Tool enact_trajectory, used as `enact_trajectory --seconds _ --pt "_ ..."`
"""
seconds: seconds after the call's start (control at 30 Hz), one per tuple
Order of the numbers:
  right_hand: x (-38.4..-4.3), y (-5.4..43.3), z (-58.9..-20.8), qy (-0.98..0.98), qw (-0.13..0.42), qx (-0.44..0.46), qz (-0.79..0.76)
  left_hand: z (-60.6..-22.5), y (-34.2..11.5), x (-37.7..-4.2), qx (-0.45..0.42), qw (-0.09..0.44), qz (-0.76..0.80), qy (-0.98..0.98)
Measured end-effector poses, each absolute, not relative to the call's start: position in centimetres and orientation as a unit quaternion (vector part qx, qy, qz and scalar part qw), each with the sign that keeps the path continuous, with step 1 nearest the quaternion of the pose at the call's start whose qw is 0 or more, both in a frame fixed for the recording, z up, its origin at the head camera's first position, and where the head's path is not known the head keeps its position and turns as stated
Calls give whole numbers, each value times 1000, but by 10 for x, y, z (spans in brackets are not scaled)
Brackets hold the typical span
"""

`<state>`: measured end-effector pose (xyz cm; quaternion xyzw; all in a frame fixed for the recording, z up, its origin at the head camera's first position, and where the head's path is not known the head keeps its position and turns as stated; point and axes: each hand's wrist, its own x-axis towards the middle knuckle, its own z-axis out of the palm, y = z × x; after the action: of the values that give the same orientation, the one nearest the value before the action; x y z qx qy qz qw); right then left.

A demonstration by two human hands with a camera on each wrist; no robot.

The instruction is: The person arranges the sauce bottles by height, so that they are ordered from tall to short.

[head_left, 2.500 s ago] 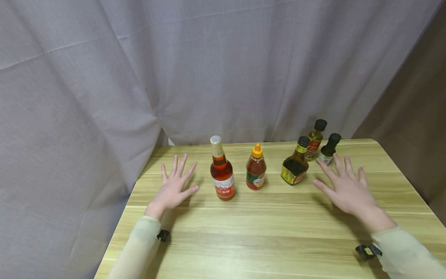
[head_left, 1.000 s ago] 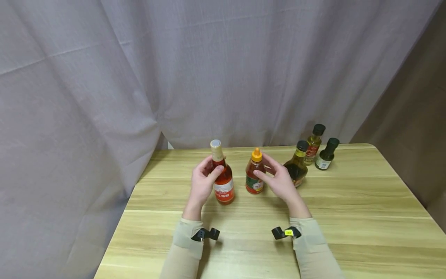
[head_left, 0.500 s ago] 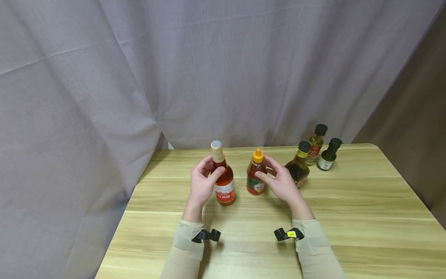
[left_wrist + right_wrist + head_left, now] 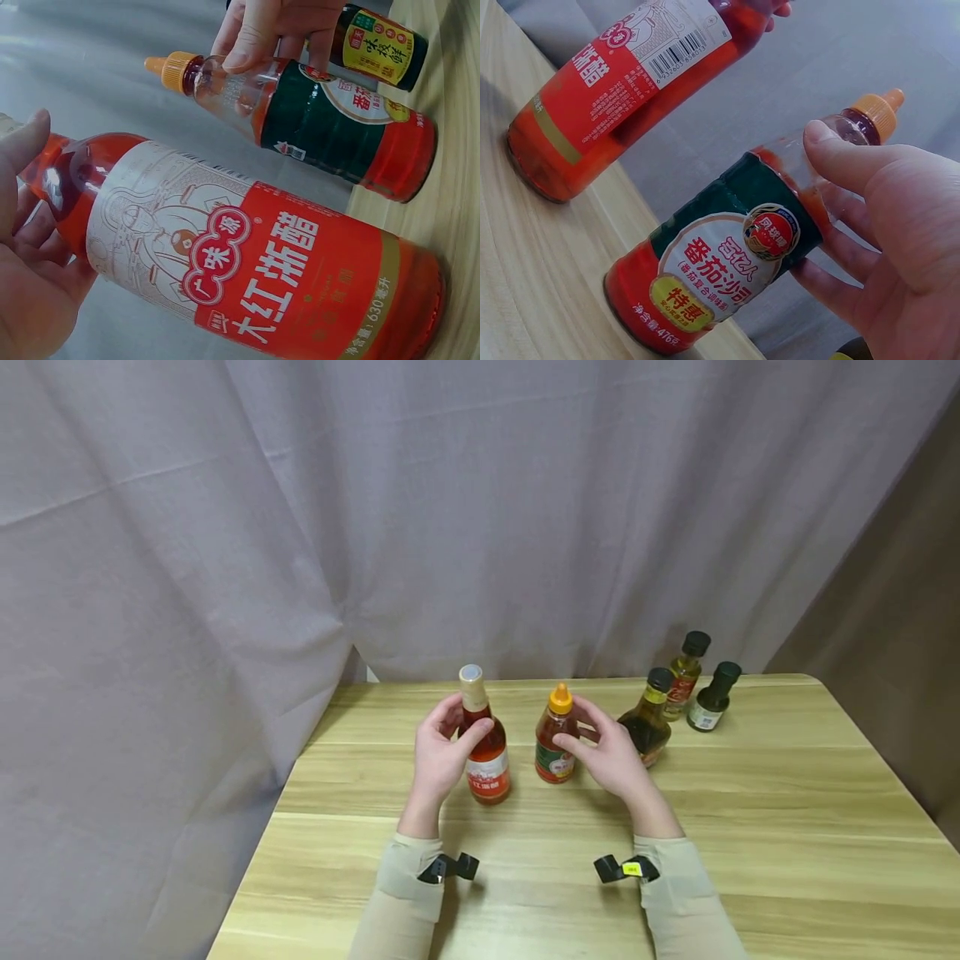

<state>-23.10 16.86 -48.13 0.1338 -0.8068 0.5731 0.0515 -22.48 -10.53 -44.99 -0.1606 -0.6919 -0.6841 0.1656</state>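
In the head view a tall red vinegar bottle (image 4: 488,777) stands upright on the wooden table (image 4: 540,893). My left hand (image 4: 441,756) holds it at the shoulder below the pale cap, thumb in front and fingers behind. Just to its right is a ketchup squeeze bottle (image 4: 553,762) with an orange nozzle cap and green label. The thumb and fingers of my right hand (image 4: 613,758) grip its upper part. In the right wrist view, the ketchup bottle (image 4: 720,247) and the vinegar bottle (image 4: 630,97) stand a small gap apart, both bases on the table. Fingers behind the bottles are partly hidden.
A dark soy sauce bottle (image 4: 647,731) stands right behind my right hand, partly covered by it. Beyond it are an oil bottle (image 4: 682,683) with a black cap and a small dark bottle (image 4: 711,703). A grey curtain (image 4: 480,527) hangs behind the table's back edge.
Both hands, earlier spread above the table at either side, have come inward and taken hold of the vinegar and ketchup bottles. Over the last second hands and bottles have hardly moved.
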Motion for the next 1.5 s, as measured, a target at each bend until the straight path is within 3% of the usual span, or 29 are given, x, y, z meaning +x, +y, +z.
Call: enact_trajectory --seconds 1.0,1.5 --pt "-235 174 -484 -827 62 140 541 -436 -106 -240 -155 191 -691 -680" --pt "-235 174 -486 -828 71 144 537 -428 -160 -289 -136 241 -689 -670"
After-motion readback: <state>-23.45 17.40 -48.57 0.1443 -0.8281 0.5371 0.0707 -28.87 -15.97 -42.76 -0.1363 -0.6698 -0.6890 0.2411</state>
